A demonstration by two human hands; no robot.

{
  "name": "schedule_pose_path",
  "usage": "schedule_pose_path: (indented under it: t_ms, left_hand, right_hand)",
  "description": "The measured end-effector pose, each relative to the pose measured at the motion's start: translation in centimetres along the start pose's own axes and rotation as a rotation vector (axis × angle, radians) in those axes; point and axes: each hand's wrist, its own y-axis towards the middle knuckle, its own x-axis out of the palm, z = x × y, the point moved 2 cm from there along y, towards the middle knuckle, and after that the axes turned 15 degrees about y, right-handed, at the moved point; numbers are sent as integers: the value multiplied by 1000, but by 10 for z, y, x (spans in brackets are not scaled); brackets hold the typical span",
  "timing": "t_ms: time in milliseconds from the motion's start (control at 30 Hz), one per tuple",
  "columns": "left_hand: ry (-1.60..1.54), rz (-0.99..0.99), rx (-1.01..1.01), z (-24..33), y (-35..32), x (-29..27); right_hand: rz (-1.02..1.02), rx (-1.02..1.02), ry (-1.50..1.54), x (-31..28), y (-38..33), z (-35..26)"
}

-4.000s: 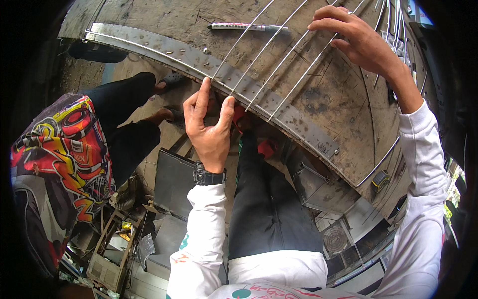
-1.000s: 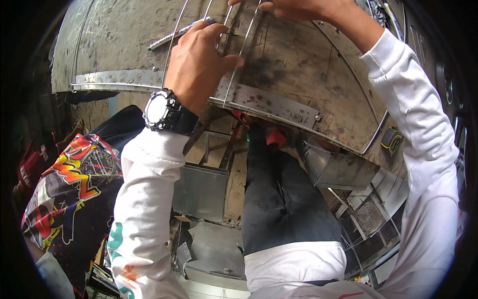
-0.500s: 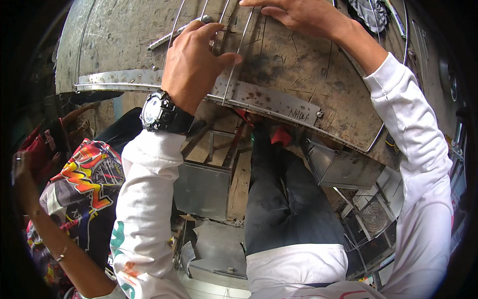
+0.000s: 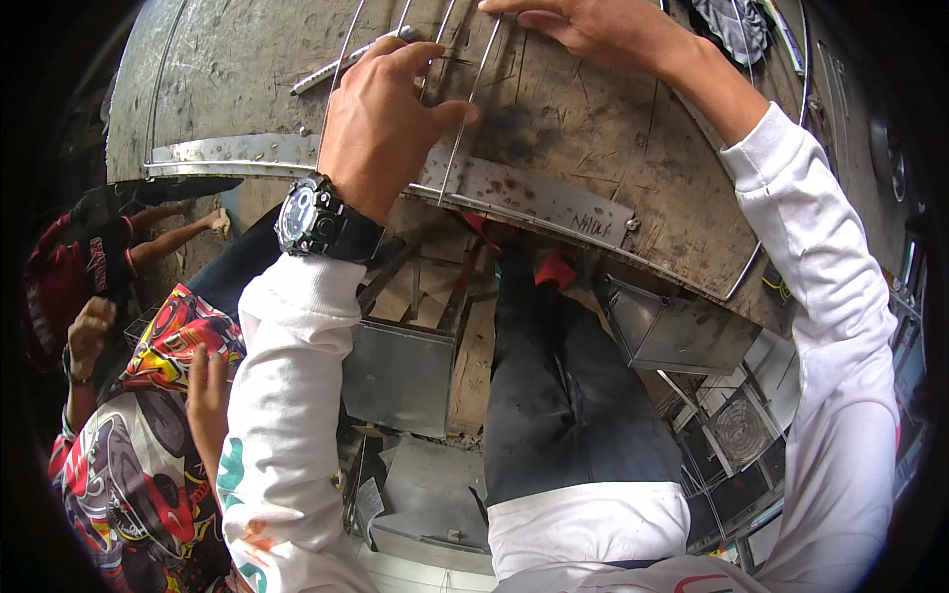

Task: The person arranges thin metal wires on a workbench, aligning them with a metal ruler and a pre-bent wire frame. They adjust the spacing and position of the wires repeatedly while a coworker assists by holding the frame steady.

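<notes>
A frame of thin metal rods lies on a worn wooden tabletop [image 4: 583, 128], its outer wire following the near edge. My left hand [image 4: 386, 119], with a watch on the wrist, rests over the parallel rods. Its thumb touches a slanted rod [image 4: 463, 128] and stands apart from the fingers. At the top edge my right hand [image 4: 608, 32] reaches in with outstretched fingers at the upper part of that same rod. The rods' far ends are cut off by the picture. A white marker pen [image 4: 341, 69] lies under the rods beside my left hand.
A metal strip [image 4: 534, 198] runs along the table's near edge. Below stand sheet-metal boxes [image 4: 400, 376] and a fan-like grille [image 4: 739, 430]. A person in a colourful shirt [image 4: 148, 474] sits close on my left; another in dark red [image 4: 69, 267] is beyond. A grey cloth [image 4: 733, 30] lies at upper right.
My hands stay almost in place on the rods. The person at my left has leaned and brought both hands up, and the one in dark red shows more fully with an arm stretched out.
</notes>
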Motion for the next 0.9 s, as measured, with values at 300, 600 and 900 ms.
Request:
schedule_pose_path:
  t_ms: [300, 600, 900]
  left_hand:
    - [-22, 14, -5, -1, -4, 3]
    - [-117, -66, -123, 12, -9, -6]
    - [-155, -88, -105, 17, 1, -1]
  right_hand:
    - [113, -83, -259, 10, -8, -5]
    - [802, 562, -258, -87, -82, 22]
    - [786, 1183, -291, -151, -74, 158]
